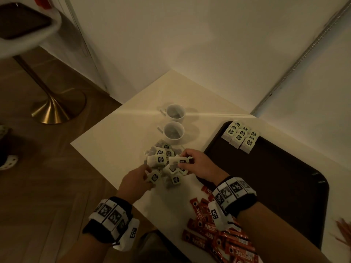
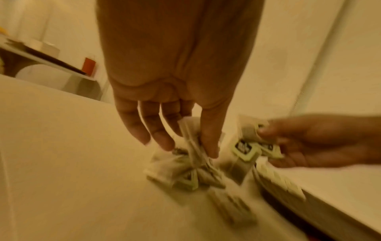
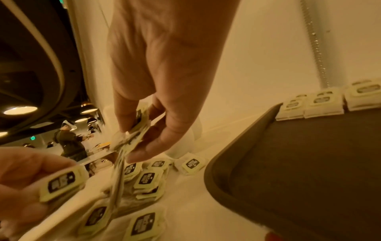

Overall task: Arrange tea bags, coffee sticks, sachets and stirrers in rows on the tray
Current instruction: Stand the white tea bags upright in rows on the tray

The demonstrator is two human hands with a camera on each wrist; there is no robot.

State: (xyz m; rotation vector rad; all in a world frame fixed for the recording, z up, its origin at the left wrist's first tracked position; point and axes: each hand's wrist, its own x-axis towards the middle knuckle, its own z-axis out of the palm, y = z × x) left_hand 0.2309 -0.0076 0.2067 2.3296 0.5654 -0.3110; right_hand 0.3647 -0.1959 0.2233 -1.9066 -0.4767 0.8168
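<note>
A loose pile of white tea bags (image 1: pixel 164 158) with green-and-black tags lies on the white table left of the dark tray (image 1: pixel 275 177). My left hand (image 1: pixel 149 174) pinches one tea bag (image 3: pixel 62 182) at the pile's near left edge. Just above the pile, my right hand (image 1: pixel 183 158) grips a small bunch of tea bags (image 3: pixel 132 130) between thumb and fingers. Three short rows of tea bags (image 1: pixel 240 136) fill the tray's far left corner. Red coffee sticks (image 1: pixel 218 234) lie in a heap by my right forearm.
Two white cups (image 1: pixel 173 122) stand behind the pile. The table meets a white wall at the back and right. Thin wooden sticks (image 1: pixel 342 231) show at the right edge. A stool with a brass base (image 1: pixel 57 109) stands on the floor to the left.
</note>
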